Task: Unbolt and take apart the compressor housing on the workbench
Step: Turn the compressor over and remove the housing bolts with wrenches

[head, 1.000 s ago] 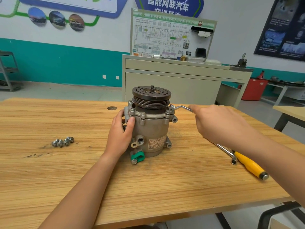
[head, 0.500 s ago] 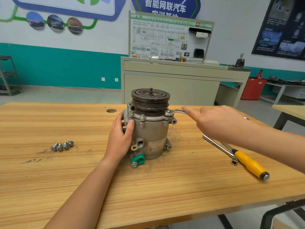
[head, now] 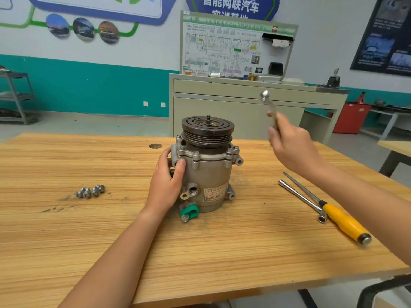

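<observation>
Risk first: the compressor [head: 206,172] stands upright mid-frame on the workbench [head: 66,241], and it looks top-heavy w/ the pulley [head: 208,130] on top, so a hard pull on a stuck flange bolt [head: 195,154] could prob spin or tip it, since only one hand steadies it. Second worry: the wrench [head: 268,103] is up in the air, off every bolt; if it lands crooked on a head it may slip, round the hex and send knuckles into the flange. Loose bolts [head: 90,192] at centre-left sit in a tight cluster, and a jolt to the bench could roll them. Now the hands: right hand [head: 291,147], right of centre, has its fingers curled round the wrench shank, ring end poking up toward the top, well apart from the housing. Left hand [head: 166,183] clasps the housing's left side just under the flange, thumb on the front face, fingers wrapped behind. Socket bar [head: 300,196] and yellow-handled screwdriver [head: 344,221] lie idle at lower right
</observation>
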Demonstrator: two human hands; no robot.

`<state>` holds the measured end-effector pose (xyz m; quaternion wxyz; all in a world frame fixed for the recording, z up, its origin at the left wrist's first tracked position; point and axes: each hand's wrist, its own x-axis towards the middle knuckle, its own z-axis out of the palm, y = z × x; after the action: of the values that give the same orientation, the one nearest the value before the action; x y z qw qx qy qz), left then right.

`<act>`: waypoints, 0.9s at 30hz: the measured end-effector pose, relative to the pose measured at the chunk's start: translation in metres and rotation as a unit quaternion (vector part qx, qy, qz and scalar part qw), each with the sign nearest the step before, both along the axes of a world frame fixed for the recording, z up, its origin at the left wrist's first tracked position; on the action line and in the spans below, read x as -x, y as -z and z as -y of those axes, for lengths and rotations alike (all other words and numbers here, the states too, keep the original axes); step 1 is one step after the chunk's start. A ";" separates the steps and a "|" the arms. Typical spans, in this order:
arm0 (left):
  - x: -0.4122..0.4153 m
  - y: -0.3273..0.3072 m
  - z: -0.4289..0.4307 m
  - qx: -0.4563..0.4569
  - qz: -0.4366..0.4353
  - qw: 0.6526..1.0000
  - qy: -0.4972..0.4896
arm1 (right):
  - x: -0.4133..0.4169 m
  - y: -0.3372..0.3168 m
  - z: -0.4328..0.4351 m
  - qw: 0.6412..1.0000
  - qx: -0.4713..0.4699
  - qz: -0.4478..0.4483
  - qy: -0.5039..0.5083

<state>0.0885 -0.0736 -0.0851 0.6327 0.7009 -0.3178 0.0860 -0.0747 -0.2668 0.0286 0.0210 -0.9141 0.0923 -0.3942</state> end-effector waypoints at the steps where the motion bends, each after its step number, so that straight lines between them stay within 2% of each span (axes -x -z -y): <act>1: -0.001 0.000 0.000 -0.002 0.001 1.000 -0.002 | 0.012 0.000 -0.005 1.000 0.009 0.009 -0.009; 2: -0.001 0.001 0.001 -0.004 0.002 1.000 -0.004 | 0.024 0.000 -0.009 0.998 0.056 -0.014 -0.003; 4: -0.001 0.001 0.001 -0.006 0.002 1.000 -0.005 | 0.038 0.000 -0.020 0.983 0.124 -0.128 0.032; 5: -0.002 0.001 0.001 -0.005 0.000 1.000 -0.005 | 0.041 0.000 -0.025 0.972 0.126 -0.192 0.053; 7: -0.002 0.001 0.001 0.000 -0.008 1.000 -0.002 | 0.039 0.001 -0.033 0.955 0.126 -0.257 0.084; 10: -0.001 0.000 0.001 0.005 -0.013 1.000 0.003 | 0.032 0.000 -0.044 0.949 0.150 -0.256 0.103; 15: 0.000 0.001 0.001 0.006 -0.023 1.000 0.004 | 0.036 -0.008 -0.049 0.956 0.164 -0.202 0.137; 20: 0.000 0.000 0.001 0.010 -0.028 0.999 0.010 | 0.033 -0.015 -0.054 0.924 0.194 -0.272 0.185; 24: 0.003 -0.001 0.001 0.012 -0.027 1.000 0.006 | 0.024 -0.023 -0.067 0.884 0.289 -0.306 0.203; 27: 0.002 -0.001 0.001 0.010 -0.029 1.000 0.007 | 0.024 -0.021 -0.069 0.877 0.294 -0.321 0.204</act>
<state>0.0864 -0.0745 -0.0842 0.6493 0.6944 -0.3033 0.0649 -0.0990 -0.1975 0.0500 -0.3606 -0.9155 0.1578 -0.0839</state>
